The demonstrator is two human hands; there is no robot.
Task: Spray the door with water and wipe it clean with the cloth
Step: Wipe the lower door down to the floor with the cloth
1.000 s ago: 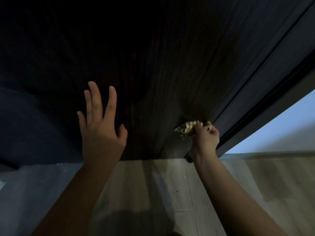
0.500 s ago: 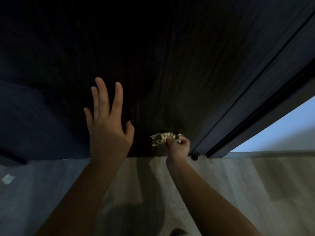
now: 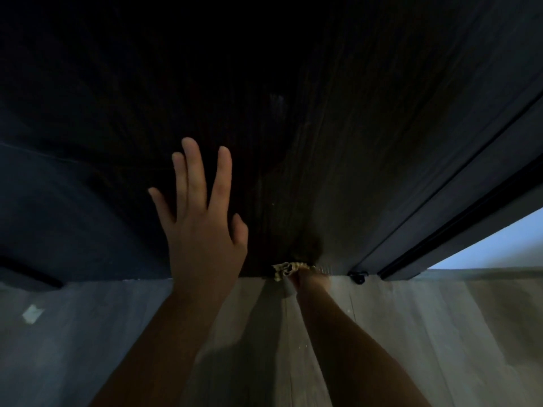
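The right hand (image 3: 305,279) is down at the very bottom edge of the dark wood-grain door (image 3: 338,142), its fingers curled round a bunched pale cloth (image 3: 283,268) that sits against the door where it meets the floor (image 3: 440,333); the hand itself is blurred, so the exact pinch cannot be made out. The left hand (image 3: 202,230) lies flat and spread, fingers straight, palm toward the lower door panel, holding nothing; it looks braced against the door, though contact cannot be confirmed in this dim light. The likeliest trouble here, as a judgement, is at that bottom edge: the cloth is wadded small, so it covers only a narrow strip and could leave stretches along the foot of the door unwiped, and a loose corner could drag on the floor and pick up grit, or catch in the gap under the door. Just to the right a small dark fitting (image 3: 358,276) sits at the base of the door frame (image 3: 440,201), and a sweep carried that way might snag the cloth on it or knock the knuckles. If the door swings freely, a hard push from the flat left hand could move it away from the wiping hand. The darkness also makes missed wet streaks hard to spot. No container is in view; the spray bottle does not show, so its contents cannot be told.
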